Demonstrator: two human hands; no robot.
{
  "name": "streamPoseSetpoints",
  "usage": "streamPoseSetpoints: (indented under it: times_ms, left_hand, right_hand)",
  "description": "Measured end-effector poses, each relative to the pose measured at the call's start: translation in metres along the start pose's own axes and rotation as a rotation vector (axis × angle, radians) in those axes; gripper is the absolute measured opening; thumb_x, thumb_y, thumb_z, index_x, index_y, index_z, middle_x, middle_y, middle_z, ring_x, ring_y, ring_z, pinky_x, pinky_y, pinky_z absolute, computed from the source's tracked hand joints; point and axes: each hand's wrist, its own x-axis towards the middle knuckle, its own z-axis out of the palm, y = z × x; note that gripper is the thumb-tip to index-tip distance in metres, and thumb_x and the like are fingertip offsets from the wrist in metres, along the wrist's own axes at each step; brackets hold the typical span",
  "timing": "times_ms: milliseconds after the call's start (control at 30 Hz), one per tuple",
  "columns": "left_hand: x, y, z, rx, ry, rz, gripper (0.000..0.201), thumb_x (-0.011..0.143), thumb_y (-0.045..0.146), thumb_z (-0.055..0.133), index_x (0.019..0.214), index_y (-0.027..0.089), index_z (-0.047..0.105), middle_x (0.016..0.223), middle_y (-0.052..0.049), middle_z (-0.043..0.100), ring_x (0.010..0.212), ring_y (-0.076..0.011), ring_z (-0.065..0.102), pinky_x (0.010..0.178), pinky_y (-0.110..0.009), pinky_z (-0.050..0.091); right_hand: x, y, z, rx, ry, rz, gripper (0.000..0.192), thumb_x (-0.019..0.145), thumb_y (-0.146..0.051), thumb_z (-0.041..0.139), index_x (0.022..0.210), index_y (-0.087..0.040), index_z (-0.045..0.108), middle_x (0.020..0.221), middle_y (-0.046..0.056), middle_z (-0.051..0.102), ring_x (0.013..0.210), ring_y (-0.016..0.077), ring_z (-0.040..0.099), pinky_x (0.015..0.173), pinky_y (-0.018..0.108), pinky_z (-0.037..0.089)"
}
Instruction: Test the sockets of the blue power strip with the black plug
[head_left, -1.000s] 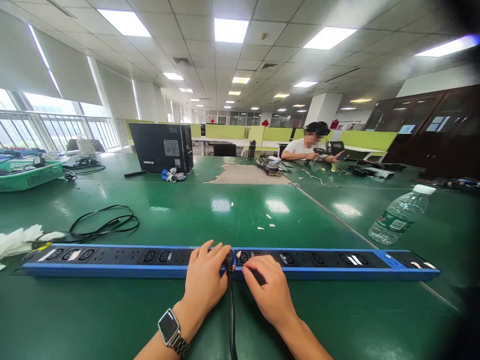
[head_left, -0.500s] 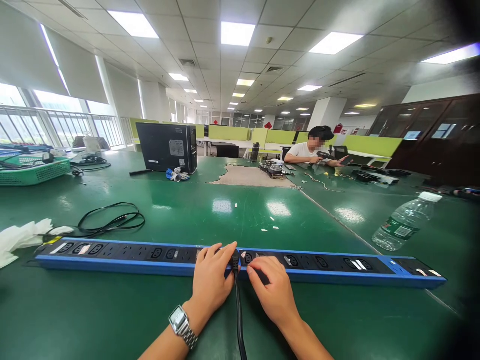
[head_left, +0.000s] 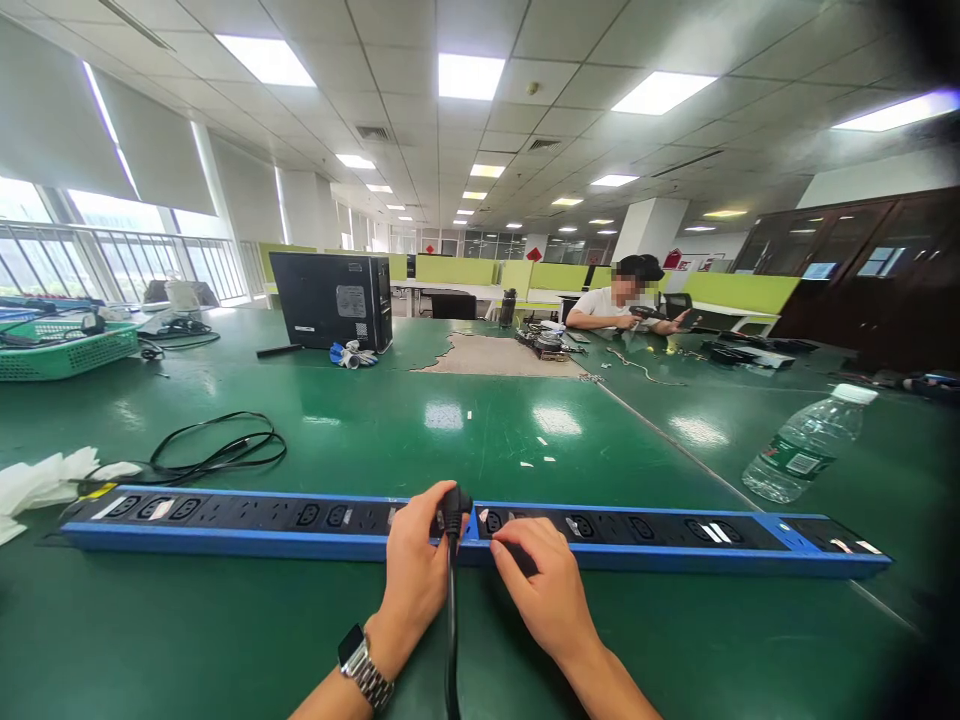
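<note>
A long blue-and-black power strip (head_left: 615, 525) with rows of sockets lies across the green table in front of me. My left hand (head_left: 416, 555) is closed round a black power plug (head_left: 454, 510), held at the middle of the strip. From the plug a thick black cord (head_left: 452, 630) runs down toward me. My right hand (head_left: 544, 575) rests against the strip just right of the plug, thumb and forefinger pinched together at its near edge. Whatever may be between those fingertips is hidden. A watch (head_left: 364, 665) is on my left wrist.
A clear water bottle (head_left: 810, 445) stands at the right behind the strip. Coiled thin black cable (head_left: 217, 455) and white tissue (head_left: 45, 485) lie at the left. Farther back are a black computer case (head_left: 330, 300), a green basket (head_left: 71, 355) and a seated person (head_left: 600, 305).
My left hand's fingers have drawn in round the plug. The plug has shifted slightly left and tilted, its head now showing higher. My right hand has barely moved.
</note>
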Motion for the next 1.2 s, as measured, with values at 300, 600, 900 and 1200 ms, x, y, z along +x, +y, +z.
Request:
streamPoseSetpoints:
  times_ms: [300,600,900,1200]
  left_hand:
    - [-0.008,0.017,0.003,-0.031,-0.119,0.351,0.034,0.075,0.013,0.061,0.107,0.022,0.065,0.096,-0.005,0.072,0.095,-0.0250,0.062,0.085,-0.043,0.048]
    - [-0.007,0.014,-0.002,-0.002,-0.103,0.381,0.032,0.085,0.021,0.062,0.117,0.021,0.061,0.105,-0.007,0.072,0.102,-0.0240,0.061,0.088,-0.042,0.049]
    - [-0.006,0.011,-0.003,0.014,-0.079,0.361,0.028,0.087,0.020,0.059,0.115,0.022,0.062,0.100,-0.006,0.072,0.098,-0.0231,0.062,0.087,-0.042,0.049]
    - [-0.008,0.010,-0.003,0.023,-0.093,0.336,0.026,0.087,0.019,0.058,0.112,0.022,0.063,0.099,-0.006,0.072,0.098,-0.0234,0.062,0.087,-0.043,0.049]
  right_hand:
    - [-0.002,-0.003,-0.001,0.049,0.070,-0.098,0.047,0.083,-0.046,0.065,0.121,-0.021,0.054,0.108,0.009,0.064,0.094,0.0229,0.060,0.082,0.037,0.050]
    - [0.007,0.022,-0.030,-0.042,0.180,0.382,0.044,0.089,-0.059,0.045,0.088,-0.022,0.068,0.082,0.005,0.072,0.075,0.0215,0.065,0.070,0.031,0.047]
    - [0.014,0.043,-0.053,-0.060,0.352,0.563,0.050,0.078,-0.065,0.053,0.092,-0.020,0.070,0.091,0.009,0.073,0.084,0.0265,0.067,0.075,0.034,0.049]
    - [0.010,0.046,-0.038,-0.158,0.172,0.379,0.043,0.082,-0.060,0.054,0.096,-0.023,0.069,0.093,0.007,0.072,0.089,0.0255,0.065,0.085,0.039,0.048]
